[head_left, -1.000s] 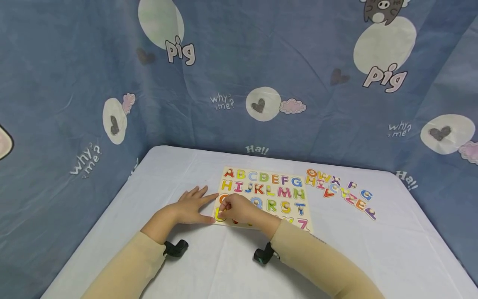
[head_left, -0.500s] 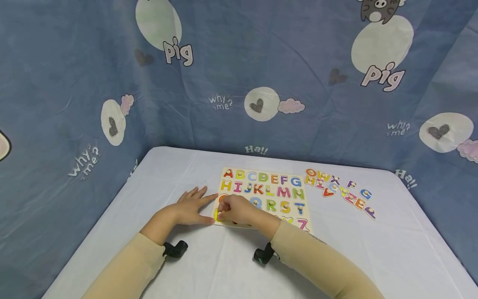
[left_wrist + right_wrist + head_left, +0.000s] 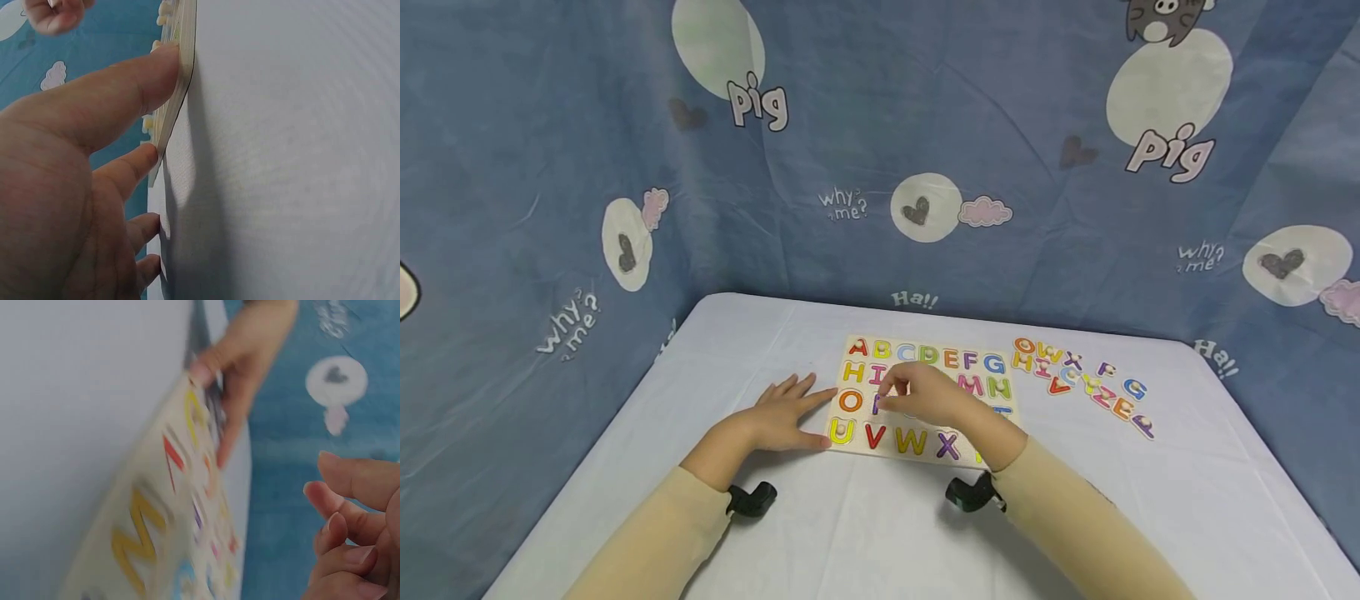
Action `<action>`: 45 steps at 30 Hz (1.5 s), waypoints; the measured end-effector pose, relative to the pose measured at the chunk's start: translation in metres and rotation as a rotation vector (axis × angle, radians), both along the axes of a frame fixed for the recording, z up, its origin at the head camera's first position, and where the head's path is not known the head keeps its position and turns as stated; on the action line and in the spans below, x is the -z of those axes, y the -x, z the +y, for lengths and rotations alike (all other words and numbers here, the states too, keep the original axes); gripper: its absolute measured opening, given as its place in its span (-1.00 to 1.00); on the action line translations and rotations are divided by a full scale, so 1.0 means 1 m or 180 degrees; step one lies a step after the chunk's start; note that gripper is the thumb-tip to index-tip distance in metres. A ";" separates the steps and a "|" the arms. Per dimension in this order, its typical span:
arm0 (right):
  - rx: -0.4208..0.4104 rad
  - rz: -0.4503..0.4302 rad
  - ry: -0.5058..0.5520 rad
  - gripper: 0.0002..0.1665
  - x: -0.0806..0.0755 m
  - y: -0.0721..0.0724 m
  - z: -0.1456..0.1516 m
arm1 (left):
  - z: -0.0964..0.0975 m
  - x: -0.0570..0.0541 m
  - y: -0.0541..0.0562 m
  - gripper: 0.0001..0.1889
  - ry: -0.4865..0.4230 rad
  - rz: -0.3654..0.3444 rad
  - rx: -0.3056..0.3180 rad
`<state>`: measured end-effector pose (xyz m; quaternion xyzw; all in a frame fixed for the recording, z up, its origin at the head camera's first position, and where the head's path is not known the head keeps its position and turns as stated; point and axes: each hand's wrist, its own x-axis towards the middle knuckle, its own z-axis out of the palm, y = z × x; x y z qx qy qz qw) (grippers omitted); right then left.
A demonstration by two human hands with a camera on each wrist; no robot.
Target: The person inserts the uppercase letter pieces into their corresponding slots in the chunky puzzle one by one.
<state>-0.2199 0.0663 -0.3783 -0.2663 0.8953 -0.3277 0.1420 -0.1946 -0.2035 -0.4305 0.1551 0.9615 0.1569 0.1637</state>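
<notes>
The pale wooden alphabet board with bright coloured letters lies flat on the white cloth-covered table, near its middle. Some letters on it carry a small round knob, while the red letter V and the yellow letter W look flat, so I judge these two places are not yet filled. The left hand is at the board's left side with fingers spread; its thumb and index finger touch the edge, and this makes, I think, a good brace, if the pressure is light and even. The right hand is above the board, its fingers loosely bent, thumb and index tips apart, and I see nothing pinched between them. Its fingertips are beside a purple letter, partly covered. To the right of the board lie loose wooden letters, among them a blue letter G and a purple piece; several overlap or lie close, so it is wise to take one only by its knob, lift it straight, turn it to match the outline, and press it down level. Behind the table hangs a blue printed curtain.
</notes>
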 end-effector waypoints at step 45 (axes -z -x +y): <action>0.1862 -0.0070 -0.0171 -0.67 0.056 0.055 0.238 | 0.001 0.003 0.000 -0.05 0.0026 0.0023 -0.0096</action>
